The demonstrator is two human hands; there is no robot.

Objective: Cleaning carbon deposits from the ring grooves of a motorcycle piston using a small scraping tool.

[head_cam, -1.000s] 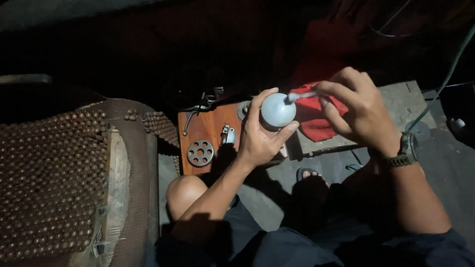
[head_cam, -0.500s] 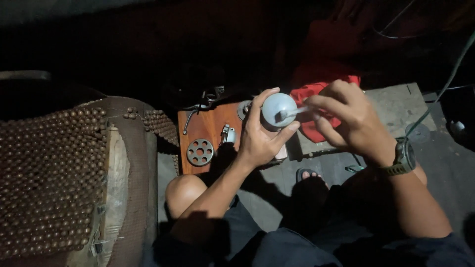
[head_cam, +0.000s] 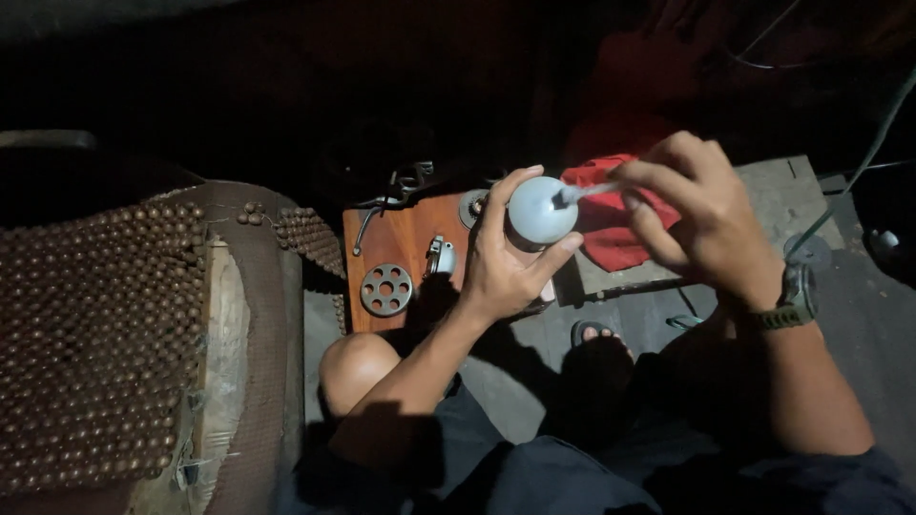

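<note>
Left hand (head_cam: 501, 267) wraps its fingers around a pale grey rounded part (head_cam: 539, 214) held above the wooden board (head_cam: 401, 248), while the right hand (head_cam: 697, 215) pinches a thin light stick (head_cam: 584, 194) whose tip touches that part, red cloth (head_cam: 611, 229) just behind.

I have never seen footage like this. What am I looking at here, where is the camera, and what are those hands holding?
The camera sits on a person's head and looks down at their own two bare hands and knee. The left hand grips a pale rounded metal part. The right hand, with a wristwatch, holds a thin pale stick-like tool against that part. Below lies a reddish wooden board carrying a round metal disc with holes. A red cloth lies beside it, and a beaded seat cover is at the left.
</note>
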